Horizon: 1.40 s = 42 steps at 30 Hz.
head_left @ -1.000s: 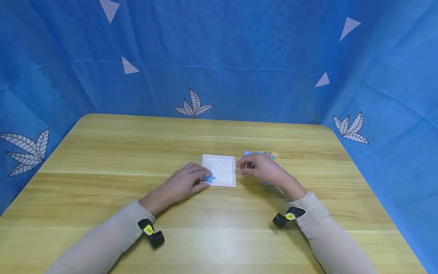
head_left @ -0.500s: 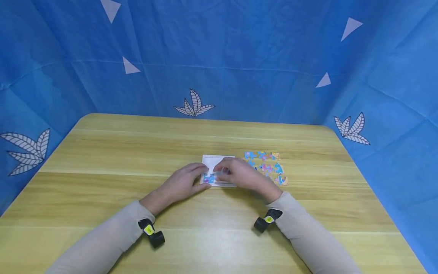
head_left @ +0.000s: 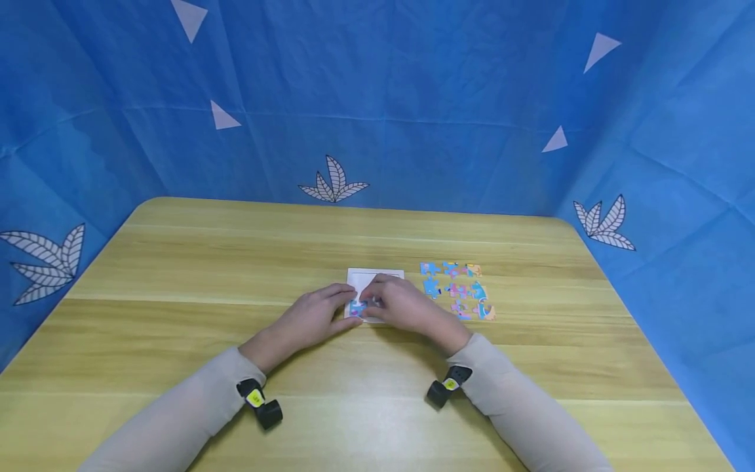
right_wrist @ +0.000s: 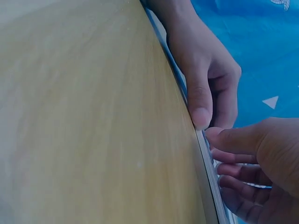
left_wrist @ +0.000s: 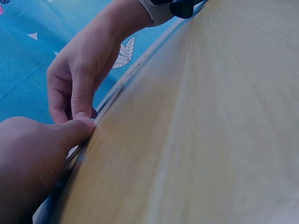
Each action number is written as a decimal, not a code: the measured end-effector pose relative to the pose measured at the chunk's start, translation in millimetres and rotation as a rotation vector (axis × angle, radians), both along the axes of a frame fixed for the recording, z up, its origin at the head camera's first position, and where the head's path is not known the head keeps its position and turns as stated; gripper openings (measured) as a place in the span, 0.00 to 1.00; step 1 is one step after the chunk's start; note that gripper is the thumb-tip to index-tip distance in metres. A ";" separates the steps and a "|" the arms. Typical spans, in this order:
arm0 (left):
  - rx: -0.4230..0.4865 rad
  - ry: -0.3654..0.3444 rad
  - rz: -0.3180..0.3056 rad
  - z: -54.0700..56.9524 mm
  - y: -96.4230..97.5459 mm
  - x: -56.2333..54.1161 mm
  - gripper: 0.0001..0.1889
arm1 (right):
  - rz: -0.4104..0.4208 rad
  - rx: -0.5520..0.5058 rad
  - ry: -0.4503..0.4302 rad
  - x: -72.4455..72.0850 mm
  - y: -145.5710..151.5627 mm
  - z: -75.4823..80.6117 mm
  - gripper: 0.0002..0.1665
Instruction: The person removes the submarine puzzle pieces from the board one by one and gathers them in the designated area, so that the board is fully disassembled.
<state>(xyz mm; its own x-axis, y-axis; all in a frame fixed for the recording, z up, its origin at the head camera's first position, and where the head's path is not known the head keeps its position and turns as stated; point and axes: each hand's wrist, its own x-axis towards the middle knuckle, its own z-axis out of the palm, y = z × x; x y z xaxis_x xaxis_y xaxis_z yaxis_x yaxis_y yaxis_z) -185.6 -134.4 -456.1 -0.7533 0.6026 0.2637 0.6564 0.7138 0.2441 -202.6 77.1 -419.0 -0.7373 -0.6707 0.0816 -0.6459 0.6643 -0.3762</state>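
A white square puzzle tray [head_left: 375, 269] lies flat on the table. My left hand [head_left: 309, 314] holds its near left corner, thumb on the near rim and fingertips over the left side. A blue and pink jigsaw piece [head_left: 356, 308] sits in that corner, partly covered. Right beside it, low over the tray, my right hand [head_left: 401, 303] pinches another jigsaw piece, mostly hidden by the fingers. In the right wrist view, the right thumb and fingers [right_wrist: 233, 140] are at the tray's edge [right_wrist: 210, 182], close to the left thumb [right_wrist: 201, 116].
Several loose jigsaw pieces [head_left: 457, 290] in blue, pink and yellow lie in rough rows to the right of the tray. The wooden table [head_left: 236, 249] reaches back to a blue cloth backdrop [head_left: 377, 78] with white leaf and triangle prints.
My right hand has come left from beside the loose pieces to over the tray, then a little further toward the left corner, uncovering the loose pieces. The left hand has stayed in place.
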 end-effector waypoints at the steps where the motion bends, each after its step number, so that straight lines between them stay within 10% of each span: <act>1: 0.002 -0.001 0.000 0.1 0.0 0.0 0.32 | -0.005 -0.006 -0.010 0.6 -1.3 0.1 0.11; 42: 0.021 0.013 -0.015 -1.3 -0.5 0.3 0.31 | -0.044 0.090 0.086 9.3 -7.9 2.3 0.13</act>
<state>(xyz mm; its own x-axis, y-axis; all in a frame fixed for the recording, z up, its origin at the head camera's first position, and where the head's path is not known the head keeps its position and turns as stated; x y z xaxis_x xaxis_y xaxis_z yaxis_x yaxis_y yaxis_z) -185.3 -135.0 -457.4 -0.7403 0.6085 0.2860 0.6706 0.6985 0.2498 -193.3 69.2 -416.7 -0.7590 -0.6453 0.0867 -0.6427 0.7212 -0.2583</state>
